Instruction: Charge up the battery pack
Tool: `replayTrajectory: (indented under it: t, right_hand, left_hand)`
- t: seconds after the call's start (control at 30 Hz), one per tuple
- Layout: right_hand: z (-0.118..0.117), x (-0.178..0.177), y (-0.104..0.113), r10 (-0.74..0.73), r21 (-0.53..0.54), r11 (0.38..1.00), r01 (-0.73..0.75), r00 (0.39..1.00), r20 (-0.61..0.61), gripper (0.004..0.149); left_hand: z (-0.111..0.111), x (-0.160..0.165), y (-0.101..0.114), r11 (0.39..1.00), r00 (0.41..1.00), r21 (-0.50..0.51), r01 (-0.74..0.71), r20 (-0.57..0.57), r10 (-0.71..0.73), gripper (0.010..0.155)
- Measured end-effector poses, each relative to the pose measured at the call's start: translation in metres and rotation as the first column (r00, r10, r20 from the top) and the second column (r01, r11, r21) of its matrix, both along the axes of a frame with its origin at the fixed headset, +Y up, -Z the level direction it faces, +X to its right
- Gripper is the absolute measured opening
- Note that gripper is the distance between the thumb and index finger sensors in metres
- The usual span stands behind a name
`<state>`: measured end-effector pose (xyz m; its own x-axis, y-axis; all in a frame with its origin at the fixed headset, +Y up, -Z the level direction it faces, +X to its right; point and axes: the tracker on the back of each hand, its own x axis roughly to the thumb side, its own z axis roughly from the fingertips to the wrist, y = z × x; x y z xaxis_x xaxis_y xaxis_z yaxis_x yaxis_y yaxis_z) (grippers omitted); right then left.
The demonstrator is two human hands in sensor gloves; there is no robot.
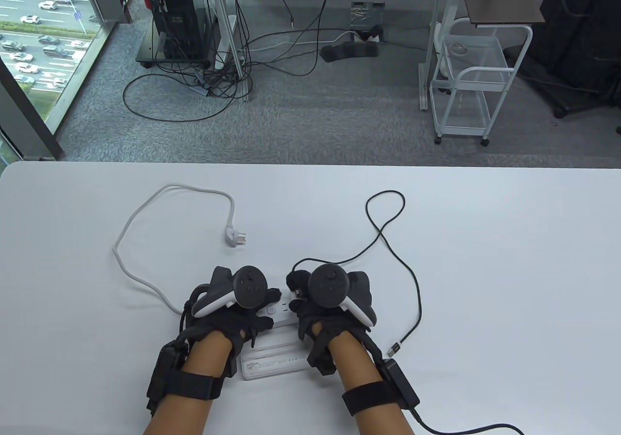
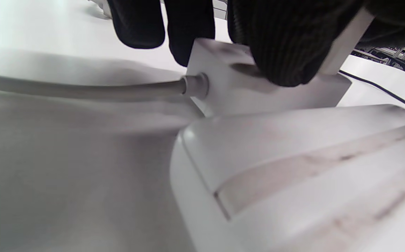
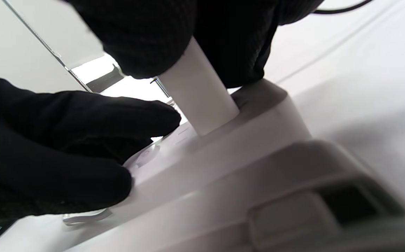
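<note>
**White charger block held at the power strip**

White plastic crowds the near middle of the surface [image 1: 485, 260]. From above, both hands hide the power strip [image 1: 281, 311]; only the right wrist view shows the right hand [image 1: 322, 309] pinching the charger block [image 3: 199, 101] upright on the strip. The left hand [image 1: 233, 309] presses the strip's cord end. The battery pack [image 1: 276, 364] lies just nearer. Open room lies far and right, around the black cable [image 1: 388, 241].

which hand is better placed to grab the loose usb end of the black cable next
Right. The cable's free USB plug lies on the table just beside the right hand, which grips the white charger at the power strip. The left hand rests on the strip's far side.
</note>
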<state>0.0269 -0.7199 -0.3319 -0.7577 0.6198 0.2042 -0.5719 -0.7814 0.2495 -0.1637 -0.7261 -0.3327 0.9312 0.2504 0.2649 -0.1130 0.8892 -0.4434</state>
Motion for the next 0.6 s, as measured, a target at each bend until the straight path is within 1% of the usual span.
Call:
replayTrajectory:
  t: [0.13, 0.2, 0.27, 0.37, 0.47, 0.6]
  right_hand:
    - [0.0, 0.0, 0.0, -0.005, -0.01, 1.0, 0.005, 1.0, -0.002, 0.06]
    - [0.001, 0.0, -0.002, -0.031, -0.019, 0.999, 0.031, 0.999, -0.007, 0.061]
    - [0.004, 0.0, -0.003, -0.055, 0.001, 0.999, 0.055, 0.998, -0.024, 0.061]
    - [0.007, 0.003, -0.003, -0.066, -0.003, 0.998, 0.066, 0.997, -0.044, 0.065]
    - [0.009, 0.009, 0.0, -0.081, -0.04, 0.996, 0.08, 0.996, -0.037, 0.067]
    - [0.013, 0.019, 0.006, -0.105, -0.049, 0.993, 0.106, 0.994, 0.014, 0.067]
  left_hand:
    - [0.0, 0.0, 0.0, 1.0, 1.0, -0.004, -0.005, -0.001, 0.005, 0.073]
    - [0.0, 0.0, 0.0, 1.0, 1.0, -0.005, -0.006, 0.001, 0.006, 0.073]
    - [0.001, 0.0, 0.0, 1.0, 1.0, 0.004, -0.007, 0.009, 0.007, 0.073]
    - [0.002, 0.0, 0.001, 1.0, 1.0, 0.018, -0.003, 0.022, 0.003, 0.075]
    - [0.005, 0.0, 0.005, 1.0, 1.0, 0.018, -0.008, 0.019, 0.008, 0.075]
    - [0.011, -0.003, 0.014, 0.999, 0.999, 0.022, -0.044, 0.0, 0.044, 0.078]
